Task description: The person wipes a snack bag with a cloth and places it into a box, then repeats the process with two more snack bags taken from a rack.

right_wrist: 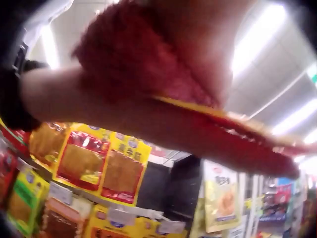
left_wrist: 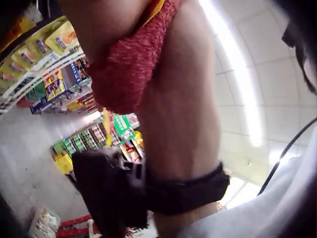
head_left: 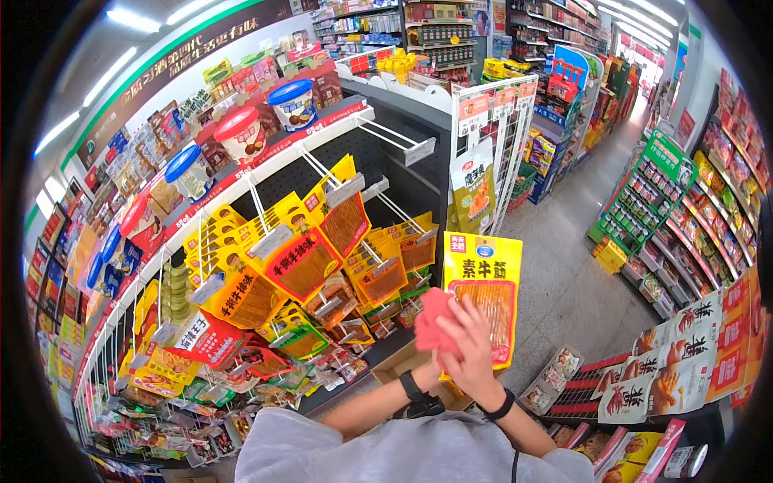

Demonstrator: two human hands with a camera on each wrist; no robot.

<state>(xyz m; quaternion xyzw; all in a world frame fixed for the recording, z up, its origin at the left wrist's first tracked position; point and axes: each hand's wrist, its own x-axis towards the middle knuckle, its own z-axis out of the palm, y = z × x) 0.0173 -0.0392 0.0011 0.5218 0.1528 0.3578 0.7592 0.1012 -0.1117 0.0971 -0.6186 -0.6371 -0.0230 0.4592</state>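
A yellow snack packet with a clear window [head_left: 483, 259] stands tilted in front of the person's chest. My right hand [head_left: 473, 354] holds a fuzzy red cloth [head_left: 437, 322] against the packet's lower front, its fingers spread over the cloth and the window. The left hand [right_wrist: 198, 141] supports the packet from behind, fingers stretched along its back in the right wrist view. Its thumb is hidden by the cloth and the right hand. In the left wrist view the same cloth [left_wrist: 126, 74] bunches between the hands. Dark bands circle both wrists.
A rack of hanging snack packets [head_left: 302, 266] stands close on the left, with tubs [head_left: 239, 135] along its top. Behind the hands is a white wire rack [head_left: 503, 121]. An aisle floor [head_left: 555, 249] runs back, past a green display stand [head_left: 648, 189]. More packets [head_left: 656, 374] lie at right.
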